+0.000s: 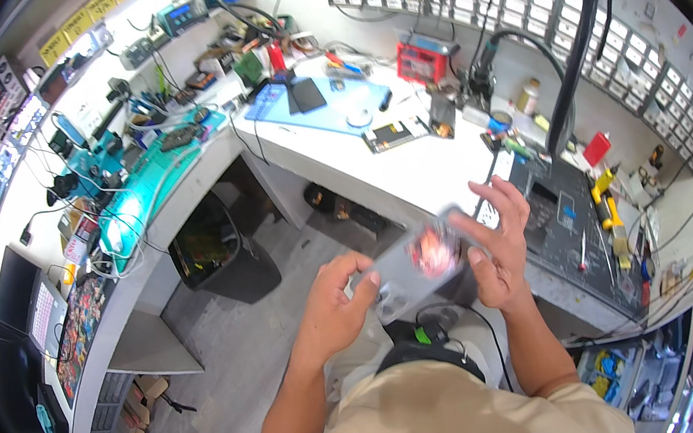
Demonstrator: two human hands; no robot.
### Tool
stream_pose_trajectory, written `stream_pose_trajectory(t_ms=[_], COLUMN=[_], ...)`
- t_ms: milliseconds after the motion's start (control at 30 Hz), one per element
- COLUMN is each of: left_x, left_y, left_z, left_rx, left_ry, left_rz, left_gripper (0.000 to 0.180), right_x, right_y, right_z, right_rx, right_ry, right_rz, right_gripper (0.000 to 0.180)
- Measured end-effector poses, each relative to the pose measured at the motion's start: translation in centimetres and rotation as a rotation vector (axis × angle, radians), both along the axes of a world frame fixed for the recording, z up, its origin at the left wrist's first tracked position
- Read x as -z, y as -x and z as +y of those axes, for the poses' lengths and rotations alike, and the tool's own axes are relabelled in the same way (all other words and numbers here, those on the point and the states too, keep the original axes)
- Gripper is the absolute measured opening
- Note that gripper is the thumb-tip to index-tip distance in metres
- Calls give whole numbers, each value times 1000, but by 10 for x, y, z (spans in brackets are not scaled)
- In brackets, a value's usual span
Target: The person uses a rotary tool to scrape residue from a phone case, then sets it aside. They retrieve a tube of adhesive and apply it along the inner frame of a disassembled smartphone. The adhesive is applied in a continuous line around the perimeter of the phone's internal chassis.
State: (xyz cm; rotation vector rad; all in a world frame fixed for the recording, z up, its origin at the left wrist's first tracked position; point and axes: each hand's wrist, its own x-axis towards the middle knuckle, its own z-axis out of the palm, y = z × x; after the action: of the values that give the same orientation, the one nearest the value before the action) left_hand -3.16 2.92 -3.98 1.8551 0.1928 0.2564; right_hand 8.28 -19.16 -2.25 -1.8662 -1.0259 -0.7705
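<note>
My left hand (332, 306) is closed, its thumb and forefinger pinching the left end of a smartphone (404, 260). The phone is grey, flat and smeared by motion. Round, lens-like spots show at its lower left end, and a bright pinkish patch, a picture or a reflection, lies on its face. I hold it tilted in front of my waist, just off the bench edge. At its right end, my right hand (500, 254) has its fingers spread, with the forefinger reaching the upper corner and the thumb close to the edge.
A white bench (340, 161) runs ahead, bearing a blue mat (273, 113) and an opened flat device (395, 133). A dark work mat (561, 233) with tools lies right. A cluttered teal mat (148, 185) covers the left bench. Below stands a black bin (258, 271).
</note>
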Motion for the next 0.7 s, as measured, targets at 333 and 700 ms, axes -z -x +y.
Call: stream_pose_trajectory(t_ms=[333, 700], left_x=[-53, -206], left_y=[-21, 77], left_z=[26, -17], left_rx=[-58, 418], left_ry=[-845, -1614], left_rz=[-456, -354], left_gripper=[20, 44], right_x=[33, 97], right_y=[-39, -156], right_z=[3, 6], right_rx=[-403, 536], right_ry=[363, 480], right_rz=[992, 145], right_gripper=[30, 45])
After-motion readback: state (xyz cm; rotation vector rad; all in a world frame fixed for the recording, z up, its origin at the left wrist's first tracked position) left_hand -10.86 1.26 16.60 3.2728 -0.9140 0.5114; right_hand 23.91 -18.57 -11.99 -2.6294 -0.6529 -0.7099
